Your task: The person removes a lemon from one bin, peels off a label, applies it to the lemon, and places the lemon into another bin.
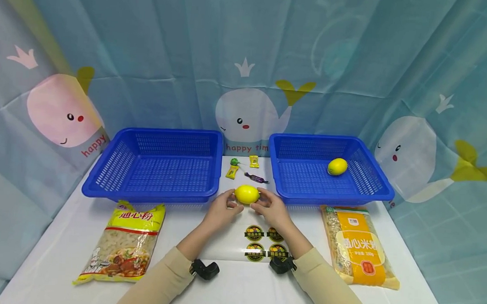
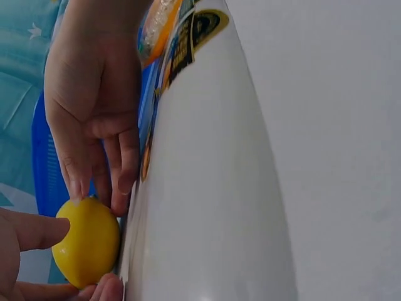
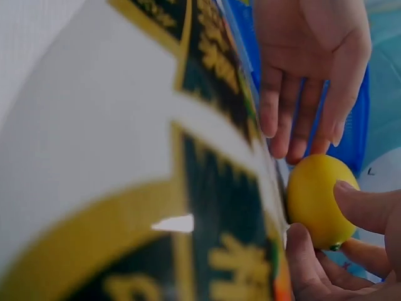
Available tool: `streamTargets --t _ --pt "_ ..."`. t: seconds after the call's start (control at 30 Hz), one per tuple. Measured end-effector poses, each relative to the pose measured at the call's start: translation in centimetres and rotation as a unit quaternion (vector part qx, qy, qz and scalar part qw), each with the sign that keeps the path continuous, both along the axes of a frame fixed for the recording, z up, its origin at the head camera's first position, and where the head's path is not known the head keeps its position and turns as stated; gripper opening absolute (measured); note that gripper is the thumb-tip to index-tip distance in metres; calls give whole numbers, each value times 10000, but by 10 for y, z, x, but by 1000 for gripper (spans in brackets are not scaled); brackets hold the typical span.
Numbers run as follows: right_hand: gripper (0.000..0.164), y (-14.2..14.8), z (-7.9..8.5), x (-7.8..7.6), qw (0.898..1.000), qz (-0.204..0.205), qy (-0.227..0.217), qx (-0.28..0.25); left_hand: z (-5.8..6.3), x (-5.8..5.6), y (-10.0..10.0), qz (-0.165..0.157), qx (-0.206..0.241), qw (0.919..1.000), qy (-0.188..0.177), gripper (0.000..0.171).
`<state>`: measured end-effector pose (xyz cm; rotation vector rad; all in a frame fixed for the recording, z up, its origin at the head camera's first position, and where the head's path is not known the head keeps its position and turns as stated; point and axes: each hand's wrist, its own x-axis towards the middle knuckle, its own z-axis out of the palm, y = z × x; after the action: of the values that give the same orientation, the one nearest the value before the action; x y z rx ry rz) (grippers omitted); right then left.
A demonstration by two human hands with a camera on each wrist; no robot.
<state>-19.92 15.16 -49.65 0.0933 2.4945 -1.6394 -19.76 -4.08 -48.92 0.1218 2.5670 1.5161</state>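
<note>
A yellow lemon (image 1: 247, 194) is held between both hands near the middle of the table, over the upper part of a white sticker sheet (image 1: 226, 243). The left hand (image 1: 223, 209) holds its left end; in the left wrist view, the left thumb (image 2: 39, 232) presses its side while other fingers lie at the lower end. At the opposite end, the right hand (image 1: 272, 211) holds the fruit, with the right thumb (image 3: 363, 204) against its side in the right wrist view. Round black-and-gold stickers (image 1: 254, 252) sit on the right part of the sheet.
A blue basket (image 1: 150, 196) stands at left; another blue basket (image 1: 332, 199) at right contains a second lemon (image 1: 337, 166). Wrapped candies (image 1: 256, 177) and a green lollipop (image 1: 234, 161) lie between them. Pasta bags flank the arms, one yellow (image 1: 125, 242), one orange (image 1: 362, 250).
</note>
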Motion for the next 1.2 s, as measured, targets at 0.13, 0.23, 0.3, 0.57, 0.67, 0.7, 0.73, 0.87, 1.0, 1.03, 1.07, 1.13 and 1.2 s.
streamTargets --t 0.13,0.23,0.3,0.57,0.67,0.7,0.73,0.87,1.0,1.03,1.07,1.13,1.2 --pt "64 1 4 5 9997 226 -19 -71 6 8 -2 -30 -138 9999 15 67" --pt "65 1 6 7 9993 376 -11 -53 8 12 -4 -20 -231 9997 -26 67" --pt "67 1 7 7 9990 447 33 -28 8 13 -6 -17 -254 9997 -49 66" --pt "72 0 7 5 9991 411 -50 -134 2 8 -7 20 -242 9997 -67 70" --pt "74 -1 6 4 9991 381 -96 -160 1 6 -7 -9 -194 9998 -73 73" --pt "74 -1 6 4 9991 371 -111 -163 1 6 -7 -26 -181 9998 -79 74" --pt "75 -2 5 3 9991 354 -147 -175 1 6 -6 -41 -166 9998 -93 74" --pt "75 -3 5 2 9992 320 -203 -148 1 6 -5 -92 -145 9998 -80 74" --pt "75 -3 6 4 9992 366 -158 -19 2 9 -4 -123 -237 9996 -35 73" --pt "75 -3 7 4 9992 384 -141 2 3 10 -4 -122 -267 9996 -20 72" --pt "75 -3 7 5 9991 397 -129 20 4 11 -4 -117 -280 9995 -30 72" --pt "75 -2 7 5 9990 422 -116 39 6 13 -4 -92 -295 9995 -68 71" --pt "76 -2 7 5 9990 427 -137 56 8 14 -4 -61 -292 9995 -85 70"
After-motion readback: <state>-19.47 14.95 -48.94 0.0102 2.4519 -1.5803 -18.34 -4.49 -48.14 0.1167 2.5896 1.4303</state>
